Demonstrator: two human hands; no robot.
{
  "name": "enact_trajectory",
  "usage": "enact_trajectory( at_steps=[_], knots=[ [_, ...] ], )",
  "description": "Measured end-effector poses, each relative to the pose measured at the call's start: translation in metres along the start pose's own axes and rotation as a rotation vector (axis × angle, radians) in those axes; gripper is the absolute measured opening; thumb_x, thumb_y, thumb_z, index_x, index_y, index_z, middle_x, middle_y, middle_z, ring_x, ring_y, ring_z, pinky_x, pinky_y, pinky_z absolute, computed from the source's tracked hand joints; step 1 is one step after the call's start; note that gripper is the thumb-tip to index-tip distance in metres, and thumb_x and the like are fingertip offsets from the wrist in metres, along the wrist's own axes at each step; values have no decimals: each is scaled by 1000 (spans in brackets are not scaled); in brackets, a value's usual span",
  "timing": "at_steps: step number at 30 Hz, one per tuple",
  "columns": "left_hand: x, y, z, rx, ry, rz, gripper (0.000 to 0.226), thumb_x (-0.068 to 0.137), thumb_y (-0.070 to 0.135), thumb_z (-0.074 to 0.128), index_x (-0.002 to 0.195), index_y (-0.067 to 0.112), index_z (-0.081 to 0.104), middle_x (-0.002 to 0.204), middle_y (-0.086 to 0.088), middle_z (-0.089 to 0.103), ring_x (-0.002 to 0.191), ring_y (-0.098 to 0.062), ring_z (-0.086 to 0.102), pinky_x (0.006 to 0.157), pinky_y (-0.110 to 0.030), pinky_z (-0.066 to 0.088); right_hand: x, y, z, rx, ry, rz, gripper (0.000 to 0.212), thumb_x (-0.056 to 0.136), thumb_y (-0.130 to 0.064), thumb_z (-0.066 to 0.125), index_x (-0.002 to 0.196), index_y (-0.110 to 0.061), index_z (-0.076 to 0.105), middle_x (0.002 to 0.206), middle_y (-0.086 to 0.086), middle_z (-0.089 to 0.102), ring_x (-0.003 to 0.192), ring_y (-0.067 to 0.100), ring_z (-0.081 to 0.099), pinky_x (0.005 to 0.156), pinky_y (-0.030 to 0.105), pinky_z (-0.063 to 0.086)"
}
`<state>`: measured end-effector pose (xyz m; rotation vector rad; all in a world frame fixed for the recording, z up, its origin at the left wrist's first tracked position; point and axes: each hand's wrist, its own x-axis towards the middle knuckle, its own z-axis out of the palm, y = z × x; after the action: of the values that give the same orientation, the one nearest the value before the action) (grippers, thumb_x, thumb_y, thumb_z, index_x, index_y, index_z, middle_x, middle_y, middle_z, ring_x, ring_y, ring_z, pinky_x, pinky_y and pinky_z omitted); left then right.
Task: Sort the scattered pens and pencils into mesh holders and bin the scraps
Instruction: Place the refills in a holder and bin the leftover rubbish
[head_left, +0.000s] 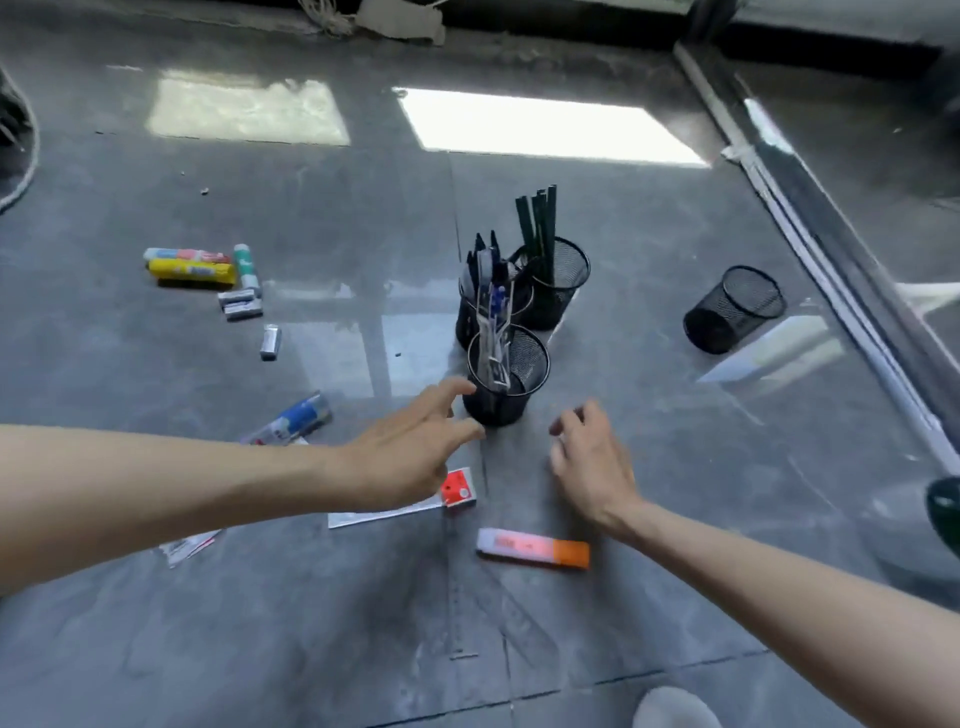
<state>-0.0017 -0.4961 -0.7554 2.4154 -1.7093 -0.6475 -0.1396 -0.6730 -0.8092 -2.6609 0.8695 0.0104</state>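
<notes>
Head view: three upright mesh holders stood clustered on the grey tiled floor (675, 597). The near holder (524, 384) held clear rulers and pale sticks. The middle holder (465, 322), just behind it, held pens (483, 260). The far holder (563, 280) held dark green pencils (537, 218). A fourth holder (732, 309) lay tilted well to the right, apart from the others.

The left hand (410, 452) reached to the near holder's left side with fingers straight and spread, gripping nothing; whether the fingertips touched the mesh could not be told. The right hand (589, 457) hovered just right of that holder, fingers loosely bent and blurred, holding nothing.

An orange-and-white box (532, 546) lay below the right hand. A red box (458, 488) and a white paper (384, 514) lay partly under the left hand. A blue packet (293, 418) lay beside the left forearm, and a wrapper scrap (187, 543) below it. Further left lay a yellow packet (191, 271), a green-and-white tube (246, 265) and small silver pieces (240, 304).
</notes>
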Motion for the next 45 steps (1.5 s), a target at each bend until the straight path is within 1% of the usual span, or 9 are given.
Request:
enact_trajectory(
  at_steps=[7,14,21,25,29,32,36,39,45],
  knots=[
    [33,14,9,68,-9,68,68,81,4,43,145,21,28,153,-2,1,131,-22,32,81,-31,47,41,54,-31,-96,54,243,31,88,-10,46,118,-2,54,135,18,31,129,33,29,95,39,37],
    [52,2,13,66,21,122,72,84,2,39,150,17,16,158,1,-5,142,-17,19,103,-27,36,94,88,-64,-216,207,380,36,83,-10,53,117,2,54,156,20,-6,142,36,4,111,41,22],
    [77,3,9,109,46,61,72,83,4,43,149,20,20,158,0,-13,134,-21,32,91,-35,46,128,117,-93,-176,22,442,27,84,-17,56,102,1,63,156,18,-17,145,32,-15,113,44,20],
    [99,6,0,121,39,-12,72,83,6,47,149,22,22,158,-1,-11,127,-24,36,82,-37,49,137,132,-102,-120,-58,427,34,86,-18,55,112,3,60,156,21,2,145,33,-4,116,38,10],
    [110,5,-6,102,39,-35,71,82,5,45,147,22,23,158,0,-12,125,-24,37,65,-32,43,138,135,-103,-107,41,392,33,85,-15,54,107,9,61,138,19,31,129,38,32,105,36,31],
    [115,7,-9,117,39,-37,68,81,4,44,144,21,28,158,-2,-13,117,-25,40,58,-30,35,136,128,-105,-127,73,350,30,85,-14,54,102,9,64,125,21,40,112,38,48,96,36,38],
    [110,3,-9,108,115,-15,44,76,-2,46,118,11,48,158,-4,-7,113,-26,40,51,-31,34,130,111,-101,-129,109,310,21,81,-11,50,64,-1,57,98,21,45,96,41,53,82,35,40],
    [96,0,-8,106,193,-4,35,73,-5,43,104,8,52,155,-9,0,120,-30,34,56,-33,40,108,92,-87,-222,138,188,23,83,-11,48,81,5,65,101,20,52,91,41,56,80,39,45],
    [51,-26,2,196,117,-119,46,76,-1,45,119,11,50,152,-12,7,130,-31,24,75,-36,45,53,22,-55,-210,101,-195,25,89,-17,50,92,-3,69,106,10,55,82,35,62,67,41,51]
  ],
)
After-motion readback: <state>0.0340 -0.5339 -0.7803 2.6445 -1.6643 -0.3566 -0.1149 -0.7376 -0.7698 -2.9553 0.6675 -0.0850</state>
